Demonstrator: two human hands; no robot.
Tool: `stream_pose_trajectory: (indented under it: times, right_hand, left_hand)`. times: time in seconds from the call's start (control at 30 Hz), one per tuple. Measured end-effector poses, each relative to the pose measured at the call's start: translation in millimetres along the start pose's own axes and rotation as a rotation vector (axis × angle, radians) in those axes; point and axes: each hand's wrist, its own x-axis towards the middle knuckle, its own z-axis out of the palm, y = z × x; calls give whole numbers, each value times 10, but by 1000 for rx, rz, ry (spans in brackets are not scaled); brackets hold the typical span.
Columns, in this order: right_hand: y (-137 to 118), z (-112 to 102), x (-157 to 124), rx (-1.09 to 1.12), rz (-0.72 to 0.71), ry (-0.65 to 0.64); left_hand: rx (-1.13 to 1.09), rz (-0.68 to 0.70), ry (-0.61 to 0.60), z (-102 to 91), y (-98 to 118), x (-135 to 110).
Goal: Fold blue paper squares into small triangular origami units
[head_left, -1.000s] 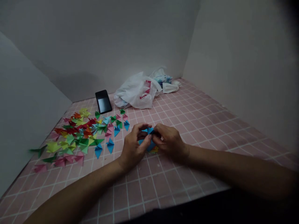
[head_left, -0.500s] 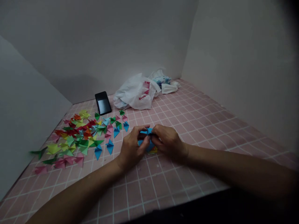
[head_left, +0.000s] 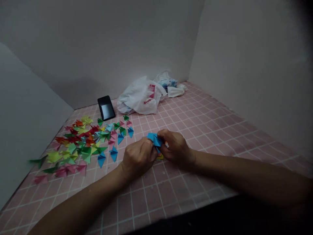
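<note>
A partly folded piece of blue origami paper (head_left: 154, 139) is held between my two hands over the table. My left hand (head_left: 140, 156) is closed, with its fingers curled in and the thumb side against the lower left of the paper. From the other side, my right hand (head_left: 176, 148) pinches the paper's right edge between thumb and fingers. Beneath the hands some yellow and orange paper (head_left: 160, 157) shows, mostly hidden. Left of my left hand lie folded blue paper cranes (head_left: 113, 154), at the edge of a spread of many-coloured paper cranes (head_left: 85, 140).
Behind the cranes a black phone or tablet (head_left: 106, 108) leans near the back wall. A white plastic bag (head_left: 140, 96) with red print sits beside it, and a blue and white packet (head_left: 168, 84) lies farther right. A pink checked cloth (head_left: 207, 120) covers the table, with walls around it.
My left hand has closed from a looser pinch into curled fingers and turned. The blue paper has tilted, showing more of its folded faces. My right hand keeps its pinch.
</note>
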Motion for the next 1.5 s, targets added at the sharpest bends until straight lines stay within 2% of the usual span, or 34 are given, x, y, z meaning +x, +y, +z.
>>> stream_pose_trajectory:
  times: [0.07,0.3,0.4,0.47,0.53,0.63,0.7,0.77,0.9,1.03,1.17,1.5]
  right_hand:
    - [-6,-5,-2,-12,-2,25]
    - [-63,-46,12,-20,41,53]
    - [-48,-49,14,-19,24,60]
    - [-18,-56,18,-28,-16,80]
    - [25,-67,26,-48,-62,98]
    - [90,-80,43,-64,-130,89]
    - [122,-81,56,-49,-195,45]
    - [140,-77,68,-31,-266,-15]
    - [145,-69,90,-45,-349,-76]
    - [134,-79,98,-84,-359,-84]
    - [126,-74,89,-59,-357,-81]
    - [61,-27,44,12,-170,14]
  left_hand:
    - [58,52,15,-6,4,31]
    - [100,87,32,-27,-7,73]
    - [49,83,37,-13,-20,49]
    - [-67,55,3,-9,-27,24]
    - [-265,-87,-72,-19,-29,11]
    - [-673,-587,-169,-58,-23,43]
    - [-885,-880,-168,-86,-14,93]
    - [-970,-1008,-193,-104,-5,144]
    - [-1037,-1088,-196,-109,9,191]
    - [-1102,-1161,-193,-113,20,200]
    - [-1149,-1179,-183,-121,30,218]
    - [-1191,-1167,-216,-119,34,213]
